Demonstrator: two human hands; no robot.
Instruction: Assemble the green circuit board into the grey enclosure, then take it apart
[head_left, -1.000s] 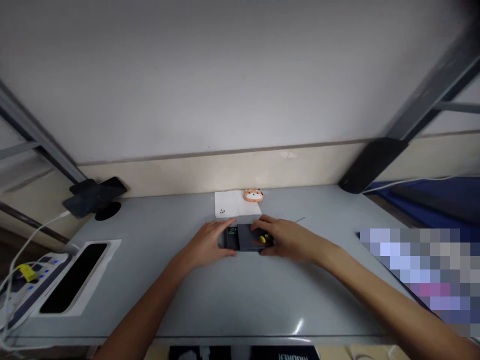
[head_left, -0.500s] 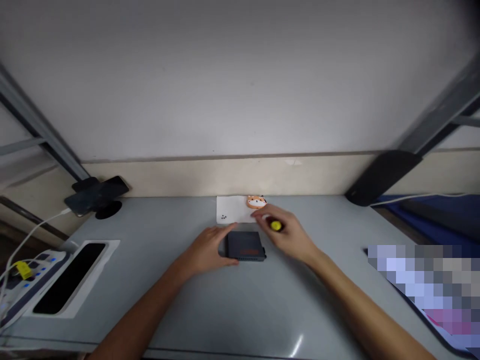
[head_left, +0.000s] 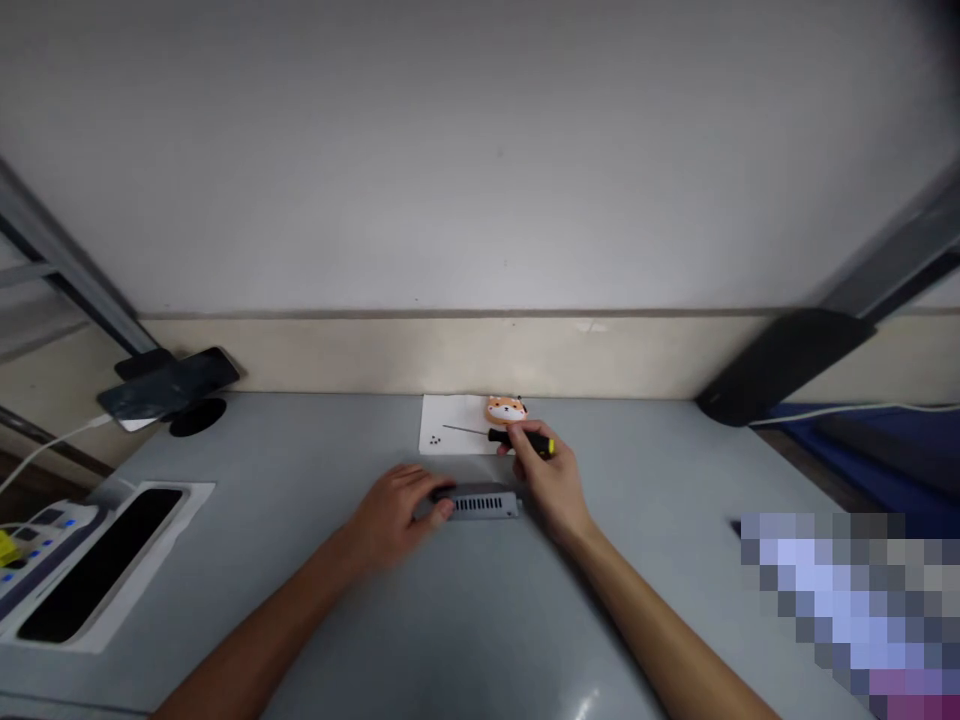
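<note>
My left hand (head_left: 401,510) grips the left end of a dark grey box (head_left: 481,503), thumb in front and fingers behind. The box stands tilted on the desk, its slotted vent side facing me. In my right hand (head_left: 549,475) is a screwdriver (head_left: 525,439) with a black and yellow handle. Its thin shaft points left, over a sheet of white paper (head_left: 457,408). Several tiny dark screws (head_left: 435,440) lie on the paper's left part. An orange and white animal-face item (head_left: 507,409) sits at the paper's right end, just behind the screwdriver.
A phone on a stand (head_left: 169,388) is at the back left, with a white cable. Nearer, a black-screened phone (head_left: 101,565) lies beside a power strip (head_left: 45,540). A dark cylinder (head_left: 784,365) leans at the back right. A blurred-out item (head_left: 840,600) lies at the right.
My left hand has closed on the box, which has tipped so its vent side shows. The screwdriver has swung so its shaft points left. The whole view has shifted slightly.
</note>
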